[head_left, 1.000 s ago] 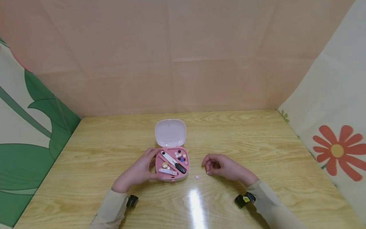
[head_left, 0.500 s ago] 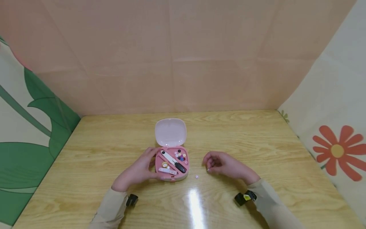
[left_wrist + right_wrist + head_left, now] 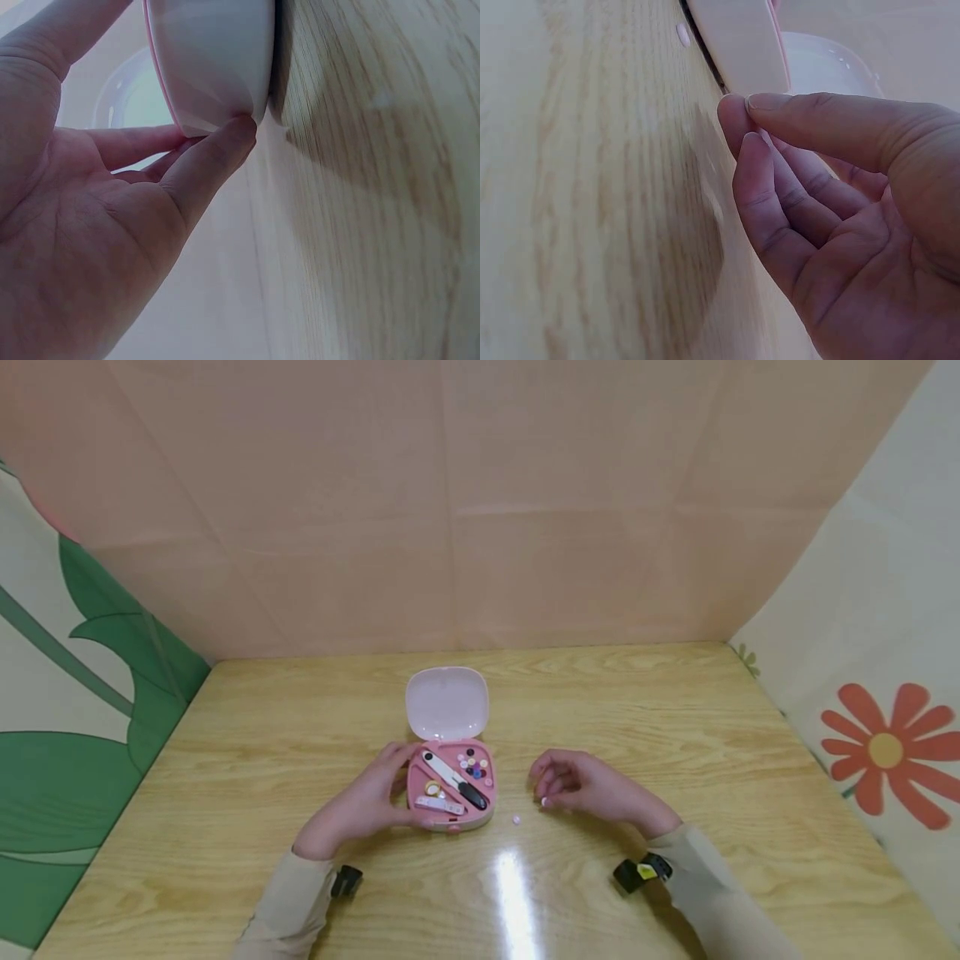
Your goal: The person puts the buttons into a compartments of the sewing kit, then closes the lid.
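An open pink sewing box (image 3: 489, 814) stands on the table, its pale lid (image 3: 447, 703) tipped back. My left hand (image 3: 367, 797) grips its left side, the thumb (image 3: 217, 154) against the outer wall in the left wrist view. Inside lie white-and-black snips (image 3: 453, 779), a white tape-like strip (image 3: 440, 806), a yellow-rimmed ring-like piece (image 3: 432, 788) and several small buttons (image 3: 474, 765). Right of the box my right hand (image 3: 588, 787) pinches a small pale button (image 3: 543, 802) between thumb and forefinger; the fingertips largely hide it. A pale pink button (image 3: 516, 820) lies on the table between box and hand.
The wooden table (image 3: 637, 710) runs back to a plain pinkish cloth wall (image 3: 450, 527). Patterned cloth hangs at both sides, with a red flower (image 3: 885, 750) on the right. A light reflection streaks the tabletop in front of the box.
My right hand has lifted slightly, its thumb and forefinger drawn together, and the pale spot at their tips shows more clearly. The left hand and box stay in place.
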A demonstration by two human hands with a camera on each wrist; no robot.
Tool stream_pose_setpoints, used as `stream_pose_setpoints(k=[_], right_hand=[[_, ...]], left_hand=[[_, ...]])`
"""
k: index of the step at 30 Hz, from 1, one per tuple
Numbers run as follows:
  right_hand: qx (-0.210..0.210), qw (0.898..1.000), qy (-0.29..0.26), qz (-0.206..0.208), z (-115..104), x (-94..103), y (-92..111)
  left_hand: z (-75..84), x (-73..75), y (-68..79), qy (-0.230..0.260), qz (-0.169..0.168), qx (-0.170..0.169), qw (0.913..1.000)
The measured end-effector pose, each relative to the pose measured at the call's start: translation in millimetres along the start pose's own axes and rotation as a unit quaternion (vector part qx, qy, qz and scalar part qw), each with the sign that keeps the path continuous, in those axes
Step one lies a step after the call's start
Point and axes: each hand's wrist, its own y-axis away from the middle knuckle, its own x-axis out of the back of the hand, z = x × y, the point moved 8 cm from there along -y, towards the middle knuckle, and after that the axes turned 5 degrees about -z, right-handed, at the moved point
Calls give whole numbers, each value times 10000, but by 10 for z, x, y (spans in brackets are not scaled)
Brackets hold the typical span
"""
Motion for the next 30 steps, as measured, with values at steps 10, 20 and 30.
stream_pose_setpoints(k=[10, 20, 30], right_hand=[[63, 9998, -102, 182, -40, 47, -23], [-47, 9982, -45, 588, -136, 147, -84], [86, 9966, -183, 798, -270, 217, -176]], left_hand=[[19, 17, 20, -93, 33, 79, 9999], [33, 15, 16, -1, 64, -93, 9999], [17, 13, -3, -63, 47, -30, 10000]])
